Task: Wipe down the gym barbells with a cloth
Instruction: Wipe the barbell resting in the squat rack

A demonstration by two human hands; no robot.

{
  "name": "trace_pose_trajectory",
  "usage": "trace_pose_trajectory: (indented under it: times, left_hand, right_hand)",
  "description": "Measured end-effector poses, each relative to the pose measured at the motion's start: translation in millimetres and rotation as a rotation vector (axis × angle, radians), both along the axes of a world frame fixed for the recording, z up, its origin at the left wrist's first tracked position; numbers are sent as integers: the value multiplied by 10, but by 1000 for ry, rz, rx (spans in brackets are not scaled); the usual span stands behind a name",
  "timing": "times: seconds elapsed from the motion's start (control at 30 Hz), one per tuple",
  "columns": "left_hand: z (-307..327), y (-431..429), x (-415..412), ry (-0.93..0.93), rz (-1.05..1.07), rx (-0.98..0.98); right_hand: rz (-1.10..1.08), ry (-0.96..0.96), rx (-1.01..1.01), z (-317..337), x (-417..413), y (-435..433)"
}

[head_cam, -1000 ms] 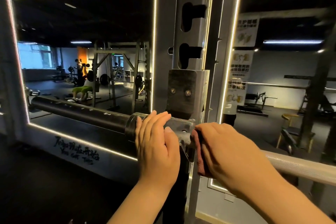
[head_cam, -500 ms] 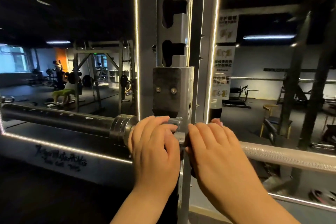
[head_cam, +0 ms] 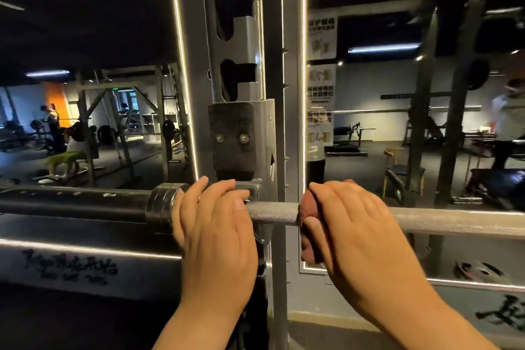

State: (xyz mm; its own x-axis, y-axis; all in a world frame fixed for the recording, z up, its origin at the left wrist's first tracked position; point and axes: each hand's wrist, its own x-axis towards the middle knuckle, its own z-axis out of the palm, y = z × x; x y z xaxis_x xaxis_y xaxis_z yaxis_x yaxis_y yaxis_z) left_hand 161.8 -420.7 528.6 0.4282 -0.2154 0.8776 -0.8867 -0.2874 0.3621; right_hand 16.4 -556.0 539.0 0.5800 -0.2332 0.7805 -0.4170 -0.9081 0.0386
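- At the rack upright of a dim gym, level with its padded hook: a barbell racked crosswise, dark sleeve out past the upright's left edge, pale shaft running off to the right.
- Steadying left hand laid over the bar just inside the collar, fingers relaxed across the top, resting rather than clenching.
- Working right hand wrapped round the shaft over a reddish-brown cloth, bunched between palm and steel and showing at the thumb side.
- Changed in the last second: then pressed close against the left hand at the hook, now drawn off to the right of the upright, a bare stretch of knurled shaft opened between the two.
- Read as an outward wiping stroke under way; section nearest the hook probably covered, long run to the right not yet done.
- Shaft silver, matte, evenly knurled, no grime discernible in this light; sleeve black with small pale flecks along its top.
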Motion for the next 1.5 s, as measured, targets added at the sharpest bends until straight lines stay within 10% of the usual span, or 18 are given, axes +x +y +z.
trace_pose_trajectory:
  times: [0.3, 1.5]
  left_hand:
    - [-35, -300, -358, -266, -35, 153]
    - [-156, -779, -575, -140, -238, 110]
  right_hand:
    - [46, 53, -91, -42, 77, 5]
    - [-140, -151, -106, -179, -394, -386]
